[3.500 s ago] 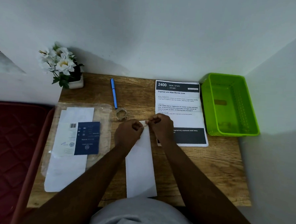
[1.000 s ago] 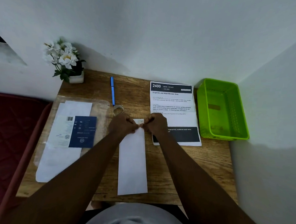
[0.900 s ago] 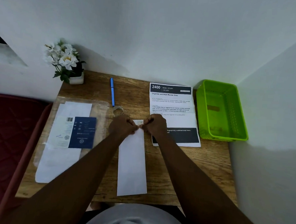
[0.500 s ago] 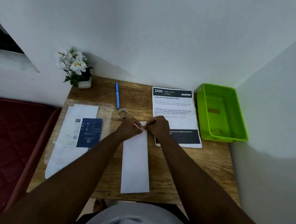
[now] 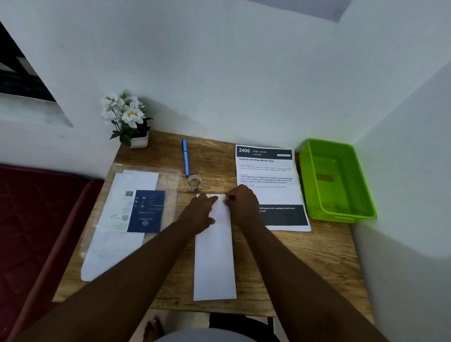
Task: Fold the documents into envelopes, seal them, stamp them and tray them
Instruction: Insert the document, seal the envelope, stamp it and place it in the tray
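A long white envelope (image 5: pixel 215 262) lies lengthwise on the wooden desk (image 5: pixel 292 266) in front of me. My left hand (image 5: pixel 201 214) rests on its far end, fingers stretched flat over the paper. My right hand (image 5: pixel 243 205) is curled at the envelope's top right corner, fingertips pinching the flap edge. A printed document (image 5: pixel 267 173) lies just right of my hands, partly under my right hand. The green tray (image 5: pixel 333 192) stands at the desk's right edge, holding no envelopes.
A blue pen (image 5: pixel 185 157) and a small roll of clear tape (image 5: pixel 194 182) lie just beyond the envelope. At the left is a clear packet of envelopes with a blue label (image 5: pixel 128 210). A flower pot (image 5: pixel 129 118) stands in the back left corner. A red cushion (image 5: pixel 28 226) borders the desk's left side.
My left hand has uncurled and now lies flat on the envelope's end. My right hand still pinches the flap. The view has tilted up a little.
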